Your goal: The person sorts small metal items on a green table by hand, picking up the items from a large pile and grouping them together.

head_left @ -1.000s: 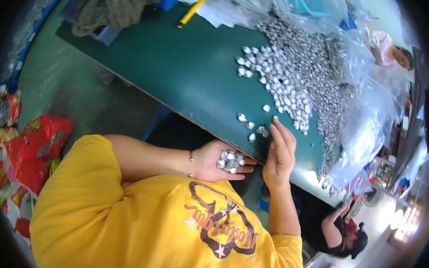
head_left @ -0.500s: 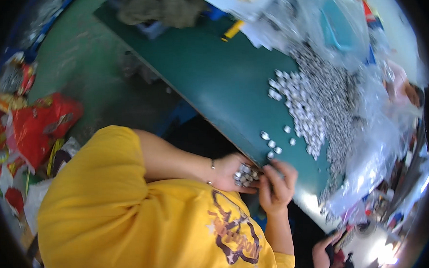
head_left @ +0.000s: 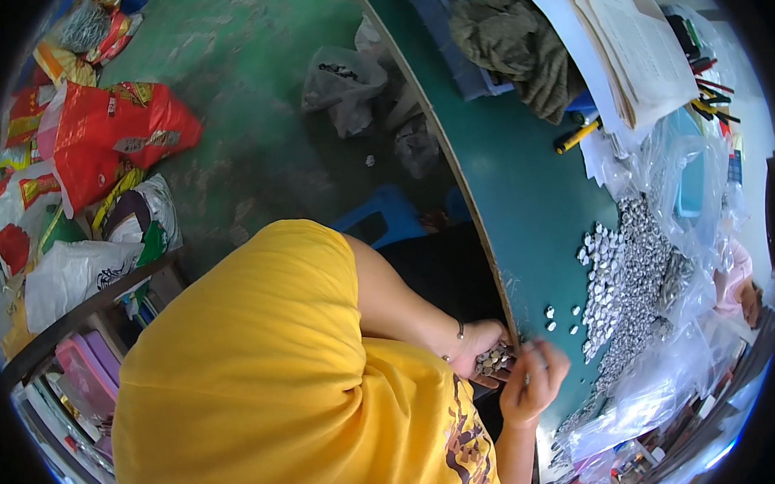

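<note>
Silvery small metal pieces point(head_left: 495, 359) fill my cupped left hand point(head_left: 481, 349); my right hand point(head_left: 536, 378) pinches one beside the green table point(head_left: 524, 193)

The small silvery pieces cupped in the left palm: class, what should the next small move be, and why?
Probably a pinch: the right hand hovers right beside the left hand, whose cupped palm holds a cluster of small silvery pieces at the edge of the green table. Its fingers curl toward the cluster, so picking one piece out looks the likeliest step. The big pile lies farther off.
</note>
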The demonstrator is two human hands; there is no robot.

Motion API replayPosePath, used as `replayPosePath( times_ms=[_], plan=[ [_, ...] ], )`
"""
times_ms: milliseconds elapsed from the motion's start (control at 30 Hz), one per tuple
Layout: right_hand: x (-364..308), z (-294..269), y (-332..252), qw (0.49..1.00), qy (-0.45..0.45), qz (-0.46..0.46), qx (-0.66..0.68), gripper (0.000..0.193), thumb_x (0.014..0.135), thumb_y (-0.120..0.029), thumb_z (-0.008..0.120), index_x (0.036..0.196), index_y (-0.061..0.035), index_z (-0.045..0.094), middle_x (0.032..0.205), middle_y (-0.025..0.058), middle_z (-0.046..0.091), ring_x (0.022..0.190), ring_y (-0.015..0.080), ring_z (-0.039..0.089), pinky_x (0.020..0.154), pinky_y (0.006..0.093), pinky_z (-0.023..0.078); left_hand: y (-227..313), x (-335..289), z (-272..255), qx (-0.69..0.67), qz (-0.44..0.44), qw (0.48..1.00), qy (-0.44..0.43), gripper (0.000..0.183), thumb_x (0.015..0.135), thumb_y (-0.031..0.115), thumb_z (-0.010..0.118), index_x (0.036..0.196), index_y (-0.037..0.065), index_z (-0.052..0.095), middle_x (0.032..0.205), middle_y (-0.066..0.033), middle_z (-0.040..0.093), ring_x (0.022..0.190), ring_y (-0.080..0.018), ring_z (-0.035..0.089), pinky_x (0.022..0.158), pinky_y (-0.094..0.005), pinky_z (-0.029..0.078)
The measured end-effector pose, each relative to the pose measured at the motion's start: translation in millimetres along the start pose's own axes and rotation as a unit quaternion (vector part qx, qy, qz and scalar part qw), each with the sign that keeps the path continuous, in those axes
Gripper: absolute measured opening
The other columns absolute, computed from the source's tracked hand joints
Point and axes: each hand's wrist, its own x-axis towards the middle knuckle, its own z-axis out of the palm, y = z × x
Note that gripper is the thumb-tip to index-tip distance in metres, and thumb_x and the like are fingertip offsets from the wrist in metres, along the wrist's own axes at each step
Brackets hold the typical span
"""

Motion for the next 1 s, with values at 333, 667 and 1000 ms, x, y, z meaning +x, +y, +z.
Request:
replayPosePath(
  times_ms=[333,667,1000],
  plan=[
    [-4.7,1.9,-2.4,0.988,-0.105,-0.014,0.111,0.019,0.072,0.012,0.053,0.085,0.002,0.062,0.094,0.0168,0.06,0.085,0.0298,0.057,0.072,0.0338,0.047,4.5,-9.2,3.7,-0.004,0.017,1.0,0.019,0.022,0.086,0.03,0.046,0.084,0.012,0.059,0.078,-0.0027,0.063,0.075,-0.0182,0.06,0.07,-0.0367,0.049],
    [40.7,7.0,43.1,0.987,-0.031,0.016,-0.158,0.026,0.085,0.0,0.05,0.109,0.0046,0.058,0.114,0.0224,0.056,0.1,0.0376,0.054,0.088,0.0443,0.04,10.8,-19.2,2.7,0.053,0.016,0.998,0.003,0.025,0.087,0.028,0.046,0.095,0.01,0.062,0.095,-0.004,0.064,0.09,-0.0187,0.057,0.089,-0.039,0.041],
    [11.6,2.4,61.8,0.984,0.01,0.104,-0.145,0.028,0.094,-0.006,0.043,0.118,0.0056,0.053,0.121,0.0192,0.051,0.109,0.0323,0.05,0.092,0.0417,0.04,14.8,-19.3,-0.5,0.062,0.021,0.998,0.013,0.024,0.087,0.025,0.049,0.1,0.009,0.061,0.099,-0.0052,0.063,0.095,-0.0201,0.055,0.09,-0.0393,0.042]
  ],
)
